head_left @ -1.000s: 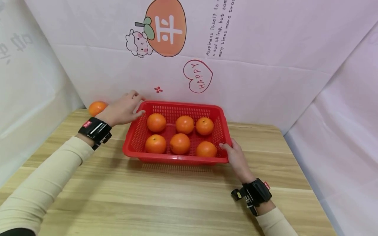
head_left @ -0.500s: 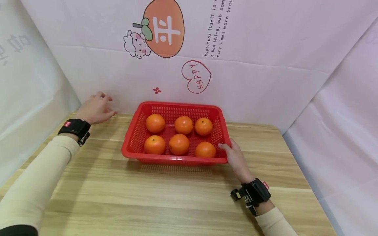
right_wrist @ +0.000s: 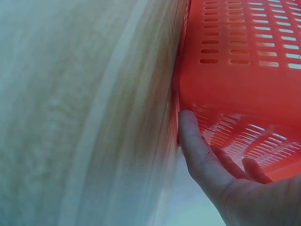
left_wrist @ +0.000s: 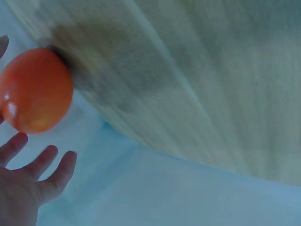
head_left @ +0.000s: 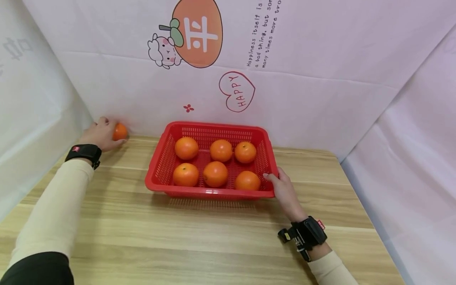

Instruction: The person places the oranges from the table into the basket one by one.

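Note:
At the table's far left corner, my left hand [head_left: 101, 133] reaches round a loose orange [head_left: 120, 132] from its left side. The left wrist view has this orange [left_wrist: 36, 90] between the thumb tip and the spread fingers [left_wrist: 56, 176], one fingertip right at its underside. A red plastic basket [head_left: 211, 192] with slotted walls stands mid-table, with several oranges [head_left: 215, 174] in two rows inside. My right hand [head_left: 285, 194] grips the basket's right end, thumb over the rim. In the right wrist view, its fingers lie against the basket's outer wall [right_wrist: 240, 89].
The wooden table [head_left: 199, 245] ends at a white printed cloth [head_left: 303, 111] behind, with cloth sides at left and right. Bare wood lies in front of the basket and between it and the loose orange.
My left hand has moved left, away from the basket's left rim and round to the loose orange's left side, so the orange shows again. The right hand and the basket stay put.

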Available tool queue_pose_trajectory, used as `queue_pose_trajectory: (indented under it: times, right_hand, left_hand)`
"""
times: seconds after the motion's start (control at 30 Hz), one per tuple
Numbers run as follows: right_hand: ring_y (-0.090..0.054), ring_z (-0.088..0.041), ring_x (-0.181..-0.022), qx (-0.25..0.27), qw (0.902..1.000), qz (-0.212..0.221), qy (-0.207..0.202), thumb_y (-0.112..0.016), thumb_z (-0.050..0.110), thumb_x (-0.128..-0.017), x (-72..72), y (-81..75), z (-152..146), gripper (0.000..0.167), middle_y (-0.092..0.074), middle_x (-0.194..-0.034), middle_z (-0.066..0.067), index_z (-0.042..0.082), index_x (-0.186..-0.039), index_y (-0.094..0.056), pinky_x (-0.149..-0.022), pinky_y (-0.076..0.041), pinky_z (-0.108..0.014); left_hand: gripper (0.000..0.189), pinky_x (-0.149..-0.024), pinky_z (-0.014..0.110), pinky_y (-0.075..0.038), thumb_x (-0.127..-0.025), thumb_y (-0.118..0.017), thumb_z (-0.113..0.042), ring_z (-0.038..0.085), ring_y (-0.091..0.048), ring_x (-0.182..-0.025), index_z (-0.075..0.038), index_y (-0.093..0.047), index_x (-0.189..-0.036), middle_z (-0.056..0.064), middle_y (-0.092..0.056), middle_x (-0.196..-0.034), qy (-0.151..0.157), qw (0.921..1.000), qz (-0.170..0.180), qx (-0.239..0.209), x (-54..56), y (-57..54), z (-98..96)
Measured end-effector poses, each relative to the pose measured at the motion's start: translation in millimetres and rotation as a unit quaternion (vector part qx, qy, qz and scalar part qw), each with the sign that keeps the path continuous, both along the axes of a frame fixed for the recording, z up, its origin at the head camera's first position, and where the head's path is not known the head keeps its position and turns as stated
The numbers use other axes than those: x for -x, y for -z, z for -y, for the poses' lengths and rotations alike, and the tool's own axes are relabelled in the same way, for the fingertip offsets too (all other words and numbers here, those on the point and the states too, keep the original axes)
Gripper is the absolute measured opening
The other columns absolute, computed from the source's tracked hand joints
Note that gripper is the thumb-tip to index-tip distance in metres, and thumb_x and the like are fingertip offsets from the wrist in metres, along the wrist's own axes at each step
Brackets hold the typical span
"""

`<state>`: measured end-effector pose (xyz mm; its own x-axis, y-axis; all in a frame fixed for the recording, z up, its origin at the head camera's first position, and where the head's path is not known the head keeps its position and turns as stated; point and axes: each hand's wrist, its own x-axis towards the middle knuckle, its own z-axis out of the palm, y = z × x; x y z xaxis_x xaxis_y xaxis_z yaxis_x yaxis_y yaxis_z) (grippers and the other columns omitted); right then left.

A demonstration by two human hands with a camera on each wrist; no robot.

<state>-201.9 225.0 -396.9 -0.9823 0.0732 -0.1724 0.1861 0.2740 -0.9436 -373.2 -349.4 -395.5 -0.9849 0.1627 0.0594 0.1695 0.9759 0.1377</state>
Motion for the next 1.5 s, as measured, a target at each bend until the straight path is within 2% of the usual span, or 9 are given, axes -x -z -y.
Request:
queue_pose_trajectory:
  times: [0.17, 0.27, 0.47, 0.53, 0.63, 0.8, 1.0, 1.23, 1.5]
  right_hand:
    - [-0.063, -0.016, -0.103, 0.002, 0.9999, -0.002, -0.012, -0.047, 0.023, -0.109, -1.4, -1.6, -0.8, 0.043, -0.058, -0.14, -0.019, 0.004, -0.148, -0.047, -0.087, -0.052, -0.019]
    - [-0.063, -0.016, -0.103, 0.004, 0.9999, -0.001, -0.013, -0.047, 0.023, -0.108, -0.8, -1.9, -0.7, 0.043, -0.059, -0.14, -0.019, 0.005, -0.147, -0.047, -0.087, -0.053, -0.019]
    - [-0.063, -0.016, -0.103, 0.002, 0.9999, -0.002, -0.017, -0.046, 0.023, -0.108, 0.1, -1.6, -1.0, 0.043, -0.058, -0.14, -0.019, 0.005, -0.148, -0.047, -0.087, -0.053, -0.018]
    - [-0.063, -0.017, -0.103, 0.001, 0.9999, -0.003, -0.016, -0.046, 0.022, -0.108, 0.1, -1.1, -0.6, 0.042, -0.059, -0.139, -0.019, 0.006, -0.147, -0.048, -0.087, -0.053, -0.018]
    - [-0.063, -0.018, -0.106, 0.003, 0.9999, 0.001, -0.015, -0.046, 0.023, -0.108, 0.0, -0.9, -0.2, 0.042, -0.058, -0.14, -0.018, 0.006, -0.147, -0.048, -0.089, -0.052, -0.019]
    - [-0.061, -0.017, -0.109, 0.003, 1.0, 0.0, -0.008, -0.047, 0.023, -0.108, -1.0, -2.4, -0.4, 0.042, -0.058, -0.141, -0.017, 0.006, -0.147, -0.048, -0.09, -0.05, -0.02]
    - [-0.061, -0.018, -0.109, 0.003, 0.9999, 0.0, -0.012, -0.047, 0.023, -0.109, -1.3, -3.2, -0.6, 0.043, -0.057, -0.141, -0.017, 0.006, -0.148, -0.047, -0.09, -0.051, -0.02]
    - [-0.063, -0.018, -0.105, 0.006, 0.9999, 0.002, -0.012, -0.047, 0.022, -0.108, -2.8, -1.8, 0.5, 0.042, -0.058, -0.14, -0.018, 0.005, -0.147, -0.048, -0.088, -0.052, -0.02]
    - [-0.064, -0.02, -0.106, 0.006, 0.9999, 0.002, -0.01, -0.046, 0.023, -0.109, -3.5, -0.9, -0.7, 0.042, -0.058, -0.139, -0.019, 0.005, -0.147, -0.047, -0.087, -0.053, -0.019]
  left_hand:
    - [0.076, -0.088, 0.076, -0.049, -0.093, -0.073, -0.042, 0.067, -0.051, -0.111, 0.002, -0.038, -0.144, 0.04, -0.039, -0.141, 0.0, 0.9996, 0.003, -0.028, 1.8, 2.9, 0.4]
    - [0.076, -0.09, 0.072, -0.05, -0.092, -0.073, -0.041, 0.064, -0.056, -0.106, 0.006, -0.038, -0.141, 0.04, -0.044, -0.135, 0.01, 0.9996, 0.002, -0.028, 3.7, 0.7, -2.7]
    - [0.058, -0.076, 0.052, -0.051, -0.092, -0.071, -0.038, 0.043, -0.059, -0.087, 0.009, -0.049, -0.119, 0.031, -0.055, -0.107, 0.024, 0.9979, 0.059, -0.007, 5.5, -3.4, -11.2]
    - [0.054, -0.071, 0.044, -0.049, -0.092, -0.072, -0.039, 0.038, -0.058, -0.084, 0.007, -0.052, -0.111, 0.026, -0.057, -0.098, 0.025, 0.9966, 0.077, -0.009, 5.4, -1.0, -12.0]
    - [0.054, -0.067, 0.038, -0.045, -0.09, -0.076, -0.042, 0.034, -0.058, -0.083, 0.004, -0.054, -0.107, 0.02, -0.059, -0.092, 0.024, 0.9961, 0.084, -0.015, 6.1, 3.6, -11.2]
    - [0.058, -0.07, 0.04, -0.047, -0.087, -0.078, -0.042, 0.037, -0.059, -0.086, 0.006, -0.057, -0.112, 0.022, -0.062, -0.094, 0.024, 0.9965, 0.078, -0.018, 9.7, 5.8, -11.7]
    - [0.057, -0.075, 0.048, -0.051, -0.087, -0.077, -0.034, 0.04, -0.058, -0.087, 0.01, -0.056, -0.116, 0.025, -0.061, -0.094, 0.021, 0.9964, 0.08, -0.018, 7.8, 4.1, -13.8]
    - [0.053, -0.067, 0.037, -0.046, -0.086, -0.076, -0.033, 0.036, -0.059, -0.082, 0.008, -0.058, -0.113, 0.022, -0.062, -0.091, 0.033, 0.9963, 0.075, -0.027, 7.7, 7.5, -11.3]
    - [0.051, -0.069, 0.038, -0.046, -0.087, -0.075, -0.034, 0.036, -0.059, -0.084, 0.007, -0.058, -0.112, 0.023, -0.063, -0.093, 0.041, 0.9965, 0.065, -0.034, 10.9, 7.6, -10.2]
